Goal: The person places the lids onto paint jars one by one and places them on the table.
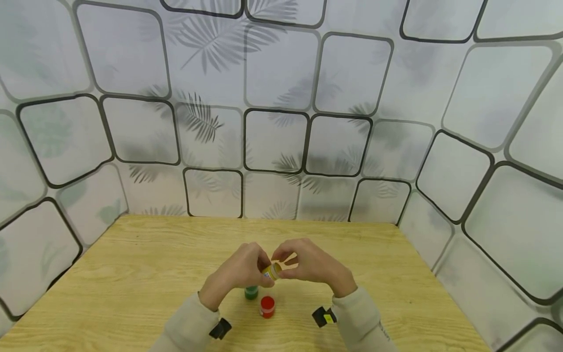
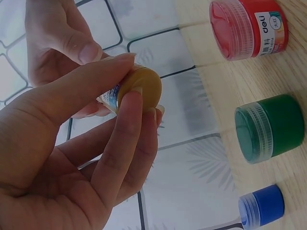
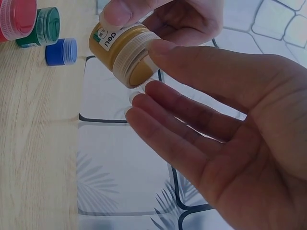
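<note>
My left hand (image 1: pixel 244 266) pinches a small jar of ochre-yellow paint (image 3: pixel 108 45) between thumb and fingers, holding it tilted above the table. The jar bears a white label, and its clear ribbed lid (image 3: pixel 136 60) points toward my right hand (image 1: pixel 310 261). The right thumb tip is right at the lid's rim, while the other right fingers (image 3: pixel 182 100) reach out fairly straight just below it. On the table below stand a red paint jar (image 1: pixel 267 307), a green one (image 1: pixel 251 292) and a blue one (image 2: pixel 268 205); the blue one is hidden in the head view.
The wooden tabletop (image 1: pixel 176 244) stretches out beyond and to both sides of my hands. A patterned curtain with leaf prints and rounded squares (image 1: pixel 277 142) closes off the back and sides. Dark wrist mounts (image 1: pixel 324 317) sit by both sleeves.
</note>
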